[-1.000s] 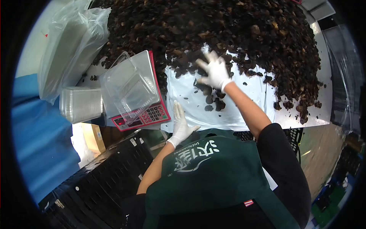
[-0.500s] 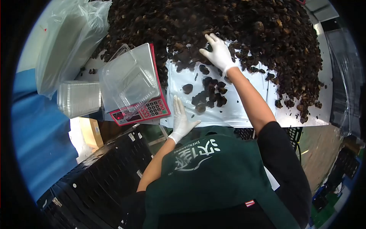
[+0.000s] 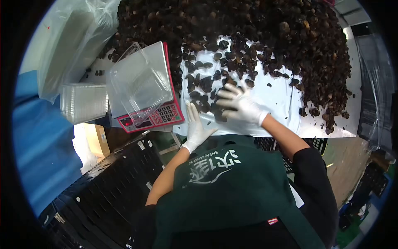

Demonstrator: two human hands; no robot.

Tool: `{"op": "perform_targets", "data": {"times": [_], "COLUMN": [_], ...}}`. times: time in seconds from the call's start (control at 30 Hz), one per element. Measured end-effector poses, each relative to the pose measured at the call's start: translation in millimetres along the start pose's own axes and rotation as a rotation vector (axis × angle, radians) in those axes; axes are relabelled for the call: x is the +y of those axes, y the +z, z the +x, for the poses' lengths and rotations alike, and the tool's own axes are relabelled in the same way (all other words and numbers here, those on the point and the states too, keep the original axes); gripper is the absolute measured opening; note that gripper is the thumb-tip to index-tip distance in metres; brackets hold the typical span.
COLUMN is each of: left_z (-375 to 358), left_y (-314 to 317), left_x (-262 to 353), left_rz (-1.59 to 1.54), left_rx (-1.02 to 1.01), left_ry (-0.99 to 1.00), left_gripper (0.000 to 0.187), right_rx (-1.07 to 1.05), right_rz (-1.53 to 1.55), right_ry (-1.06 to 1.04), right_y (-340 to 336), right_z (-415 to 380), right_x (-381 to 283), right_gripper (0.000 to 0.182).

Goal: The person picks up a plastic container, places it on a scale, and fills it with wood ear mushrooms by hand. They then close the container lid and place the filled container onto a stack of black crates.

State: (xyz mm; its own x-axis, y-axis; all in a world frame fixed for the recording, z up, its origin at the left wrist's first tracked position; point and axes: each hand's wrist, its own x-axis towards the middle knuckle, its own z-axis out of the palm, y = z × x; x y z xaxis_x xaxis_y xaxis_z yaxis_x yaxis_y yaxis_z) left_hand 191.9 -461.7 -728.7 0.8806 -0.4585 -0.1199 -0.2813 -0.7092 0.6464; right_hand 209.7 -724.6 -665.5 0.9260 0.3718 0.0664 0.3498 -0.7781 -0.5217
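White gloves cover both of my hands. My left hand (image 3: 196, 128) lies flat at the near left of a white sheet (image 3: 273, 112), fingers stretched out beside the red scale. My right hand (image 3: 241, 103) is spread, palm down, over the sheet, its fingertips against loose dark dried pieces (image 3: 206, 83) that look like mushrooms or wood ear. Neither hand grips anything. A large heap (image 3: 232, 20) of the same dark pieces rises beyond the sheet. On the scale (image 3: 168, 115) rests a clear plastic tray (image 3: 147, 89), tilted across the weighing plate.
Stacked clear plastic trays (image 3: 85, 103) stand left of the scale, with more in a plastic bag (image 3: 70, 45) behind. Black crates (image 3: 107, 191) are below the table at the left, near a blue cover (image 3: 45, 133). Scattered pieces lie at the table's right side.
My right hand has come back from the heap toward me, and more dark pieces now lie spread across the sheet. My left hand has stayed nearly in place.
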Motion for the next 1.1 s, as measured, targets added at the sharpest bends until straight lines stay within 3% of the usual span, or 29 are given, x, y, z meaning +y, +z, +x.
{"op": "perform_targets", "data": {"times": [0.03,0.07,0.1,0.13,0.17,0.23,0.43,0.53,0.67,0.8,0.87,0.9,1.0,1.1], "left_z": [-2.7,-1.2,-0.2,0.2,0.5,0.3,-0.9,-1.8,-1.9,-1.0,-1.8,-1.9,-1.8,-2.7], "left_y": [0.0,-1.1,-1.9,-2.2,-1.8,-1.7,-2.2,-0.6,0.5,-0.5,-0.8,-0.7,1.4,1.4], "left_x": [-0.7,-0.8,-0.6,0.0,-0.3,-0.8,-2.7,-5.8,-7.5,-7.0,-6.5,-6.2,-4.7,-3.8], "left_rz": [0.000,0.020,0.041,0.038,0.039,0.028,0.034,0.040,0.047,0.046,0.044,0.033,0.020,0.020], "left_rx": [-0.006,-0.006,-0.006,-0.004,-0.005,0.007,0.012,0.007,0.000,-0.006,-0.010,-0.008,0.013,0.016], "left_ry": [-0.010,0.007,0.024,0.020,0.020,0.034,0.062,0.072,0.084,0.084,0.086,0.080,0.072,0.050], "left_gripper": [0.142,0.142,0.141,0.141,0.141,0.142,0.142,0.141,0.140,0.140,0.140,0.141,0.141,0.142], "right_rx": [0.126,0.136,0.408,0.379,0.504,0.428,-0.042,-0.084,-0.138,-0.043,0.089,0.188,0.123,-0.023], "right_rz": [-0.020,0.180,-0.002,-0.036,-0.167,-0.333,-0.339,-0.251,-0.370,-0.393,-0.204,-0.135,0.012,-0.068], "right_ry": [0.071,0.199,0.202,0.366,0.462,0.573,0.203,0.198,0.408,0.461,0.479,0.372,0.138,-0.011], "right_y": [-13.9,-26.2,-21.3,-25.7,-11.0,-6.8,7.7,-0.4,-18.6,-8.5,0.5,18.9,41.6,52.3], "right_z": [3.0,15.8,17.9,23.8,23.2,32.8,8.8,-24.0,-67.4,-87.5,-72.4,-64.4,-22.6,0.0], "right_x": [24.4,46.5,70.5,92.1,114.7,121.7,36.5,20.6,21.7,22.9,4.2,-0.5,-34.2,-44.1], "right_gripper": [0.040,0.035,0.037,0.046,0.062,0.071,0.062,0.058,0.057,0.061,0.066,0.071,0.074,0.071]}}
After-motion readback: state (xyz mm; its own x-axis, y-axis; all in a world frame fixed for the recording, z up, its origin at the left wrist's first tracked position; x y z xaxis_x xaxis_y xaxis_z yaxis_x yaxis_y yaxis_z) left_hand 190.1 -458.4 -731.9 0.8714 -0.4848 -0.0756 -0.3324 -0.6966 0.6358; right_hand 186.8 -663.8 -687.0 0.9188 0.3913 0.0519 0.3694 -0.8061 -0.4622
